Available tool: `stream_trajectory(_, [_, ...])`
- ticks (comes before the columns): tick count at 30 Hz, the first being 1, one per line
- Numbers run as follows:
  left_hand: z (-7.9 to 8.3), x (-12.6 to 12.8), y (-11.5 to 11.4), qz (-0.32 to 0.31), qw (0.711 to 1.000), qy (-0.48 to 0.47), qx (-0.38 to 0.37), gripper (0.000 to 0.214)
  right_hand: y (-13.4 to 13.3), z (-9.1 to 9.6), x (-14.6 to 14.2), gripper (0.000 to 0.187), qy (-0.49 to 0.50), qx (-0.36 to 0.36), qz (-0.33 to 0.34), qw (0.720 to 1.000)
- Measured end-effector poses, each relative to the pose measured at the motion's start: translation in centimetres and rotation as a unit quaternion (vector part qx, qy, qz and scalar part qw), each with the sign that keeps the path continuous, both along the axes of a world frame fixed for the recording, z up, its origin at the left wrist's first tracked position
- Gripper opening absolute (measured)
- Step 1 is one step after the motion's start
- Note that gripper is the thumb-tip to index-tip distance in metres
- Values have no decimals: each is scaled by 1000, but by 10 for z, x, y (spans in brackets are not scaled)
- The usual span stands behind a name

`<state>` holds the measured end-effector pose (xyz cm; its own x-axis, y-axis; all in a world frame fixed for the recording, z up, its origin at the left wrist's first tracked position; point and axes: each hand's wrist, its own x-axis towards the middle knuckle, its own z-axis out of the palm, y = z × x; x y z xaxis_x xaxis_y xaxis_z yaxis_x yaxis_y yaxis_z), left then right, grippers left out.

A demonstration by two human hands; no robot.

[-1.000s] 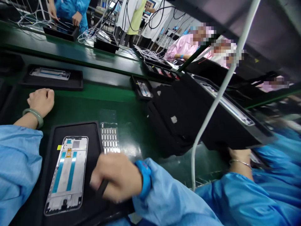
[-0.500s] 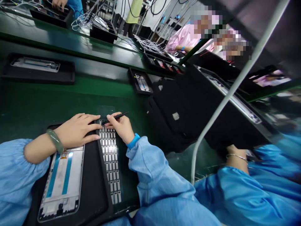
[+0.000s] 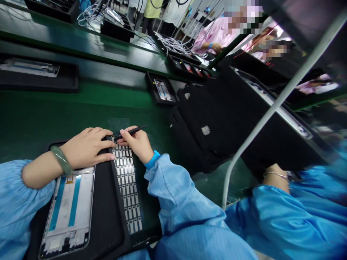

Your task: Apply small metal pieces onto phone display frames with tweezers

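My left hand (image 3: 88, 147) lies flat with its fingers spread, reaching over the edge of a black tray (image 3: 108, 209). Its fingertips touch the upper left edge of a clear sheet with rows of small silvery pieces (image 3: 128, 187). Black tweezers (image 3: 138, 129) are pinched in my right hand (image 3: 140, 145), with their tip at the top rows of the sheet, close to my left fingertips. Whether the tip grips a piece is too small to tell. In the tray, partly beneath my left wrist, lies a phone frame (image 3: 67, 206) with two blue strips.
Further back on the green bench are a black tray with a phone frame (image 3: 32, 68) and a smaller tray (image 3: 162, 90). Stacked black trays (image 3: 200, 133) stand to the right. A pale cable (image 3: 252, 133) hangs before a co-worker's blue sleeve (image 3: 279, 216).
The view has shifted slightly, so the far trays sit further left and higher. Both hands keep nearly the same place on the sheet, the tweezers still in my right hand.
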<state>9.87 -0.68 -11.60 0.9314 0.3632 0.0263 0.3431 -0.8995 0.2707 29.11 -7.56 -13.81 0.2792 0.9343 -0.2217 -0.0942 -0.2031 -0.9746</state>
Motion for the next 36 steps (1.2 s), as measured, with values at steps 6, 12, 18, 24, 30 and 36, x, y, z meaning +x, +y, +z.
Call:
stream_trajectory(6, [1, 0, 0, 2, 1000, 1, -5, 56, 0, 3, -2, 33, -1, 1, 10, 1000])
stream_trajectory(12, [-1, -1, 0, 5, 1000, -11, -15, 55, 2, 3, -3, 30, 12, -4, 6, 1000])
stream_trajectory(18, [-1, -1, 1, 4, 1000, -14, -20, 54, 3, 3, -3, 25, 28, -7, -6, 1000])
stream_trajectory(24, [-1, -1, 1, 2, 1000, -11, -23, 53, 3, 3, -3, 25, 34, -2, -4, 999])
stream_trajectory(30, [1, -1, 0, 6, 999, -8, -32, 52, 3, 3, -3, 24, 50, 1, 3, 999])
stream_trajectory(36, [1, 0, 0, 16, 998, -17, -54, 52, 4, 5, 0, 22, 96, 5, 3, 995])
